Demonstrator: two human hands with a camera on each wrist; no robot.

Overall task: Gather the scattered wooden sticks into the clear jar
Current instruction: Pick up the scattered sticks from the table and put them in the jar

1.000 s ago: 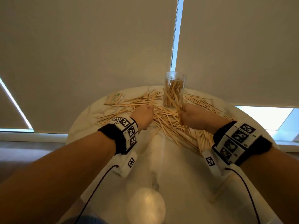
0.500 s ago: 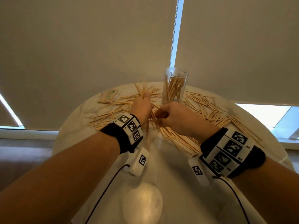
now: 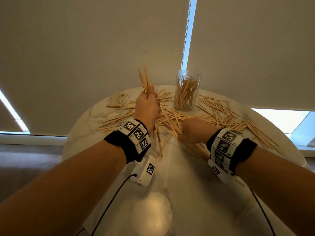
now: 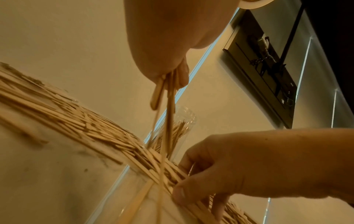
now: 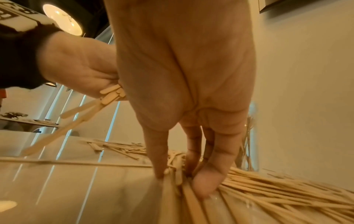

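Loose wooden sticks [image 3: 219,114] lie scattered over the far half of the round white table [image 3: 196,193]. The clear jar [image 3: 187,90] stands upright at the back, partly filled with sticks, and also shows in the left wrist view as the jar [image 4: 182,121]. My left hand [image 3: 147,106] is raised left of the jar and grips a bundle of sticks [image 3: 143,80] that points upward; their lower ends [image 4: 164,97] hang from my fist. My right hand [image 3: 192,132] is down on the pile, thumb and fingertips [image 5: 203,186] pinching a bunch of sticks against the table.
A wrapped packet of sticks [image 3: 118,100] lies at the table's far left. Roller blinds with a bead chain [image 3: 185,40] hang close behind the jar. The table's near half [image 3: 187,184] is bare, with a lamp's reflection [image 3: 151,213] on it.
My left hand has lifted its bundle of sticks off the table, up and to the left. My right hand has left the bundle and dropped back onto the pile.
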